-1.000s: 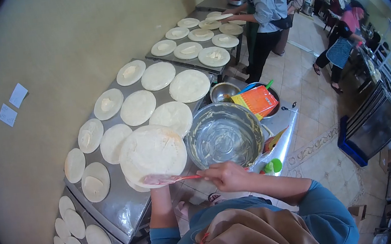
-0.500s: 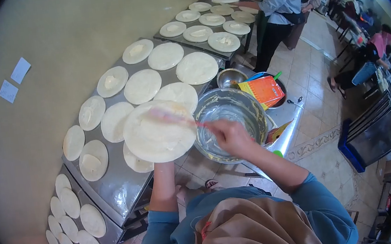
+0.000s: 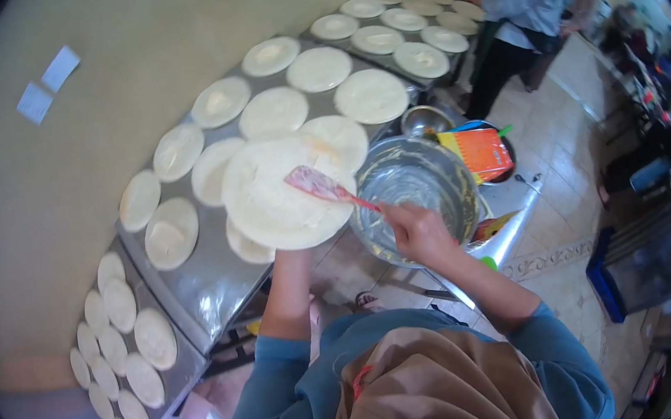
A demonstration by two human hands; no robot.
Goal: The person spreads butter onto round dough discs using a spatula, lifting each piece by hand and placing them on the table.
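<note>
My right hand is closed around the handle of a spatula with a reddish, cream-smeared blade. The blade lies on top of a pale round flatbread coated with white cream. Beneath that flatbread is my left hand, holding it up; its fingers are hidden, and only the wrist and forearm show. Just right of the flatbread, below my right hand, stands a large metal bowl with cream streaked on its walls.
More rounds, some with cream dollops, cover the metal table, a far table and a lower-left table. An orange-yellow packet and a small bowl sit behind the big bowl. A person stands at the far table.
The spatula, blurred before, now shows clearly, its blade lower and further right on the flatbread. The whole view has shifted, so the tables appear further right.
</note>
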